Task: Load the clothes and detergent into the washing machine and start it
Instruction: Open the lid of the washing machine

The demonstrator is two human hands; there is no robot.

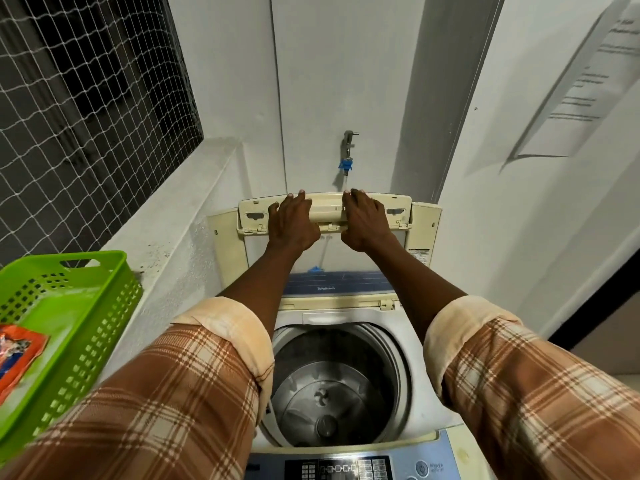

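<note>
A top-loading washing machine (420, 407) stands below me with its cream lid (424, 220) folded up against the back wall. The steel drum (332, 386) is bare inside. My left hand (292, 221) and my right hand (367, 220) both grip the lid's top edge, fingers curled over it, side by side. An orange and blue detergent packet (19, 355) lies in a green plastic basket (86, 327) at my left. No clothes are in view.
The control panel (353, 467) with a power button (421, 468) runs along the machine's near edge. A tap (348, 150) with a blue hose fitting juts from the wall behind the lid. A netted window (86, 109) and a concrete ledge (180, 209) are at left.
</note>
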